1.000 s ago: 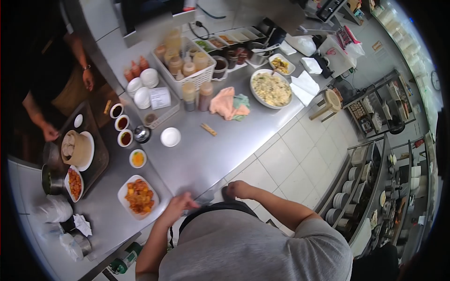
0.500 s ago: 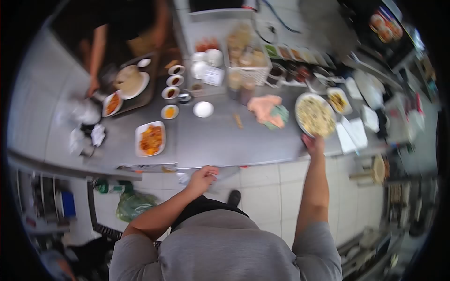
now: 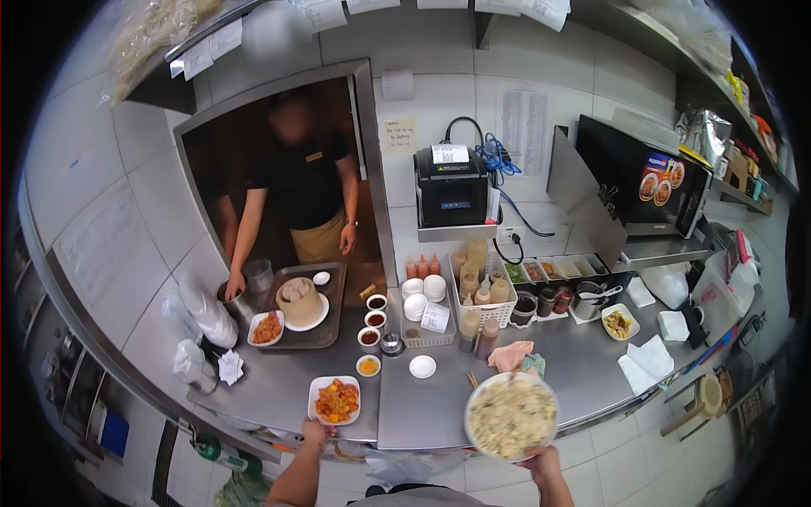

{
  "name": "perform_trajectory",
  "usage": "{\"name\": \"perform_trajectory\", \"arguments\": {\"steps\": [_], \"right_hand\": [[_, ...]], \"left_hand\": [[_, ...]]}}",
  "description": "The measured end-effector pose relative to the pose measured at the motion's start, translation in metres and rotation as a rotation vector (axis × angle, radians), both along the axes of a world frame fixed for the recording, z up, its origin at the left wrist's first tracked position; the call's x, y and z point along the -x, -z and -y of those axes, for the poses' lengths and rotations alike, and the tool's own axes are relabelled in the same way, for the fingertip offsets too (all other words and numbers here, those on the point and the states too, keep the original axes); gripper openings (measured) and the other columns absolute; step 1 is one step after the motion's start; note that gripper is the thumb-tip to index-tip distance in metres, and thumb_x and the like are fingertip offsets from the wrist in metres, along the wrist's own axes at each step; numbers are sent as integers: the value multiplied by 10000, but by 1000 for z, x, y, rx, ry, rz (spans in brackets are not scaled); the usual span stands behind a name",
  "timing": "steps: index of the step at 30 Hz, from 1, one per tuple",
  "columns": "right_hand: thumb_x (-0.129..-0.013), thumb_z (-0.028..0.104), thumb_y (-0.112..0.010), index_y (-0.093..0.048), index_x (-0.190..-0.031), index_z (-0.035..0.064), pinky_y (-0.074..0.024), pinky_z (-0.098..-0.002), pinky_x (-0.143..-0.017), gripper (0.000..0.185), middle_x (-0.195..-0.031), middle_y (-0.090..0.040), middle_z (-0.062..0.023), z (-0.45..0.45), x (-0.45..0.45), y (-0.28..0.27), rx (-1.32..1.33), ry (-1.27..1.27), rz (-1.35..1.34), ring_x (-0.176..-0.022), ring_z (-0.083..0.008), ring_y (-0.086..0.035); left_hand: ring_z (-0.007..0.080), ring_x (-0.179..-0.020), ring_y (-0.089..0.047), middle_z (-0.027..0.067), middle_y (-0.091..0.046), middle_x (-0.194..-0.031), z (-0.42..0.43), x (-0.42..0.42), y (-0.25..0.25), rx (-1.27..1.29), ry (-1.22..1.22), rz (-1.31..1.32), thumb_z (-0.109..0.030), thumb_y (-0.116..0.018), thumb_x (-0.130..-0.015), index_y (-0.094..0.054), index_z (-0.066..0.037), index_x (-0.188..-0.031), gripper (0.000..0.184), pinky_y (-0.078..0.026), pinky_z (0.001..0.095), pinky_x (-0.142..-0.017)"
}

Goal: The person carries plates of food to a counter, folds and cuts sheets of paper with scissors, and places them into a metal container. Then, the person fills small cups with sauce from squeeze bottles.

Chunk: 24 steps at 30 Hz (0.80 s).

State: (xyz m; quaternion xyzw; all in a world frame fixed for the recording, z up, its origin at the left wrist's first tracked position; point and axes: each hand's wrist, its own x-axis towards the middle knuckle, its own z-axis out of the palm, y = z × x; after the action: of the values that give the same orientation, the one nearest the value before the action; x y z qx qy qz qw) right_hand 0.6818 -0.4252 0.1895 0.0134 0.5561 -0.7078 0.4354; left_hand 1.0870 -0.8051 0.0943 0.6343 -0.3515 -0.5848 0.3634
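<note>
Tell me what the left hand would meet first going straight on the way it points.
Likely the white dish of orange-red food, just beyond the left hand; whether they touch is unclear.

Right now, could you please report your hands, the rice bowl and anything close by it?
Right hand on rice bowl, near rim. Left hand at red-sauced dish. Pink cloth close beyond the bowl.

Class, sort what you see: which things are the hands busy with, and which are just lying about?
Being handled:
- big bowl, in the right hand
- orange food dish, at the left hand

Apparently lying about:
- pink cloth
- white paper
- small white plate
</note>
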Motion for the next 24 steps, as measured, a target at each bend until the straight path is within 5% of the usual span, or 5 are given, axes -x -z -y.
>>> {"name": "perform_trajectory", "arguments": {"steps": [9,14,17,22,24], "right_hand": [[-730,-30,-561,-503,-1003,-173,-602,-396,-569,314,-908,-603,-241,182,-171,36,-45,-409,88,-691,-342,-650],[-736,-2,-570,-506,-1032,-163,-602,-378,-574,342,-861,-606,-221,279,-243,76,-80,-537,80,-686,-338,-656],[-803,148,-627,-510,-1033,-147,-593,-372,-565,392,-852,-607,-216,310,-268,101,-51,-605,101,-686,-329,-657],[-850,576,-551,-549,-1006,-81,-562,-353,-560,675,-814,-617,-172,325,-213,-30,-534,-1404,-437,-662,-265,-656],[-877,541,-526,-580,-995,-7,-535,-332,-553,563,-777,-630,-123,343,-169,-110,-117,-1492,-854,-667,-216,-644]], "left_hand": [[318,-566,-629,240,-603,-934,56,-87,-18,55,-15,-43,-50,-283,-891,-424,60,-1160,323,-555,384,-443],[335,-580,-636,242,-612,-896,93,-168,-16,-27,-62,-41,-90,-291,-909,-432,57,-1151,317,-556,409,-443],[342,-591,-639,242,-610,-897,112,-197,-4,-23,-32,-37,-188,-309,-943,-392,27,-1203,347,-554,425,-453],[341,-590,-621,254,-546,-1102,115,-235,5,-104,-173,-114,-410,-381,-956,-316,-101,-1319,481,-525,450,-444],[330,-784,-619,200,-484,-1222,122,-248,9,104,-274,9,-465,-430,-935,-269,-164,-1388,568,-504,451,-507]]}}
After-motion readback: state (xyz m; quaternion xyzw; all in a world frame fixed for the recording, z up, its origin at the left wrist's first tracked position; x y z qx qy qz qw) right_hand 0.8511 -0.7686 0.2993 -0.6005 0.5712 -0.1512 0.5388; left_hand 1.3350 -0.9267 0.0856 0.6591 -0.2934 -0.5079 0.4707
